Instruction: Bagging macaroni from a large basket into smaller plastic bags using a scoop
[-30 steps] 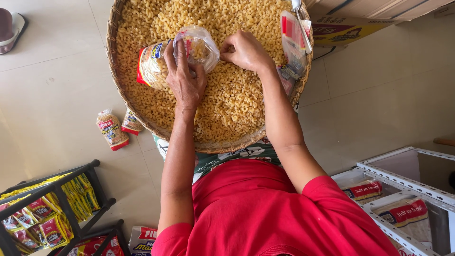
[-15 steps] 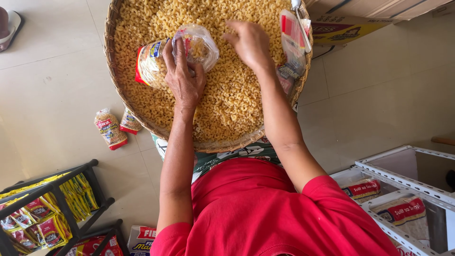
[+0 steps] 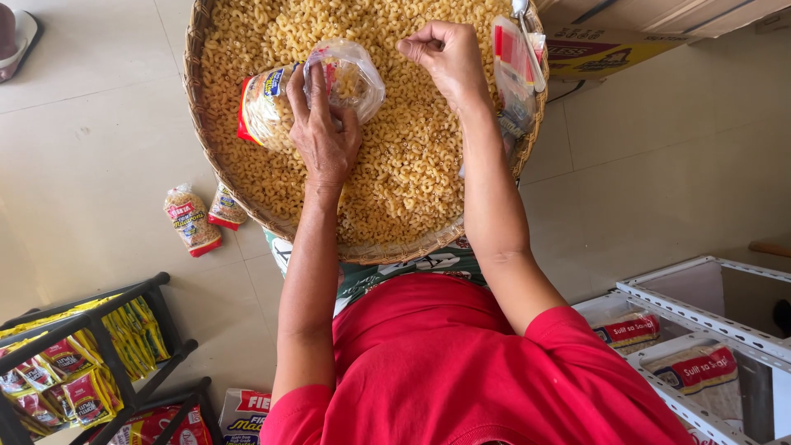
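Observation:
A round woven basket full of loose elbow macaroni rests on my lap. My left hand grips a clear plastic packet partly filled with macaroni, lying on the pasta with its open mouth to the right. My right hand hovers over the pasta at the packet's right, fingers curled closed; whether macaroni is pinched in them I cannot tell. A stack of empty printed packets leans against the basket's right rim.
Two filled macaroni packets lie on the tiled floor at the left. A black rack with yellow and red sachets stands lower left. A white metal shelf holding packets is lower right. A cardboard box sits beyond the basket.
My right hand has moved up and to the right, away from the packet's mouth. The left hand stays on the packet.

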